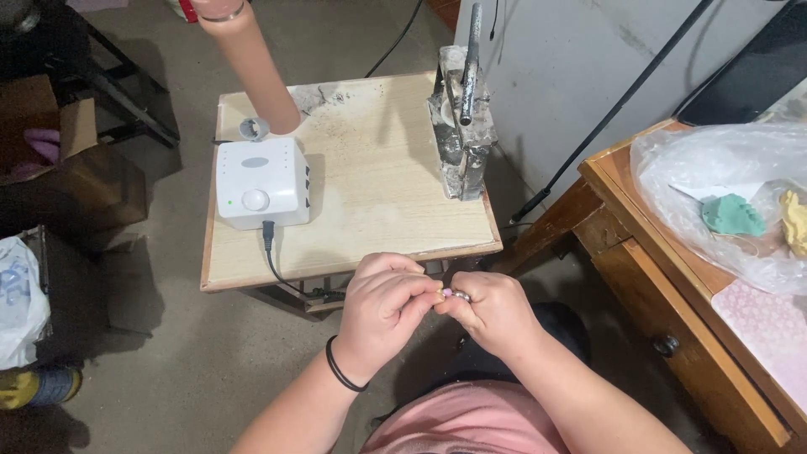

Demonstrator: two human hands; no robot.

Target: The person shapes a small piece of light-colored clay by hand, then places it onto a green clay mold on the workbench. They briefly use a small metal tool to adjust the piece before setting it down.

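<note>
Head view, looking down. The left hand (382, 307) and right hand (492, 309) meet at the near edge of the bench (378, 193), fingertips pressed together around a small pale bead-like piece (459, 294). Both hands pinch it; the piece lies between the thumbs and forefingers, just in front of the bench edge and above the lap. Its exact shape is too small to tell. A black band (340, 370) circles the left wrist.

On the bench: a white control box (256, 181) at the left, its cable (273, 252) dropping over the near edge; a tan cylinder (252, 63) leaning at the far left corner; a grey metal stand (462, 126) at the far right. Dust lies on the far part of the top. At the right, well apart, a wooden desk (672, 303) carries a clear bag (723, 193) with a green lump (733, 214) inside.

Step in hand, as judged: fine fingertip work on the small piece, a fitting or turning held close to the body. Any further handling would call for a steady two-handed pinch, since so small a thing could slip to the floor (185, 378).
</note>
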